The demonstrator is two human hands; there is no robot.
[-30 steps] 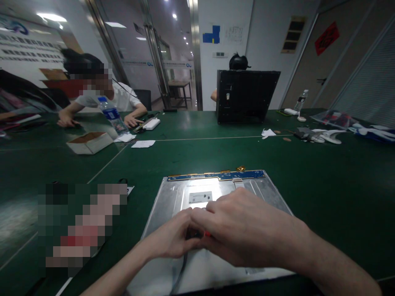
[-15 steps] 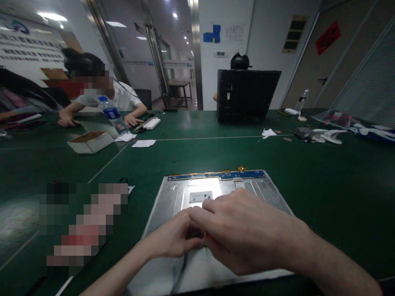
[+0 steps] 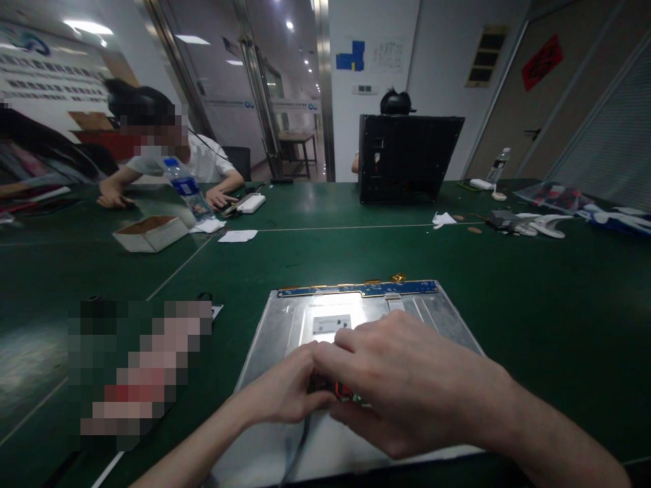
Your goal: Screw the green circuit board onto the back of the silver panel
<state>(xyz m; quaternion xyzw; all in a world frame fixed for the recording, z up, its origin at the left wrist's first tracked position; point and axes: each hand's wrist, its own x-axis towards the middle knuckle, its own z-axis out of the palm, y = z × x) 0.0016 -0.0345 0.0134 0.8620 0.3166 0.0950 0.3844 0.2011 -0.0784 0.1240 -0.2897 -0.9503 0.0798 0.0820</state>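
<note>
A silver metal panel (image 3: 264, 346) lies on the green table in front of me, with a blue circuit strip (image 3: 356, 289) along its far edge. Over the panel's middle, my left hand (image 3: 287, 386) and my right hand (image 3: 407, 379) meet, fingers curled round a small part with red and green bits (image 3: 346, 391), mostly hidden between them. A dark cable (image 3: 301, 444) runs from beneath my left hand toward the near edge. Above my fingers a white label (image 3: 331, 324) shows on the panel.
To the left lies a blurred-out flat item (image 3: 147, 379). Farther back are an open box (image 3: 151, 234), a tilted water bottle (image 3: 187, 190) and a person's hand (image 3: 220, 198). A black case (image 3: 409, 159) stands at the far side, with tools (image 3: 529, 222) to its right.
My right thumb has shifted slightly left and apart from the fingers above it, and more of the red and green part shows. My left hand has hardly moved.
</note>
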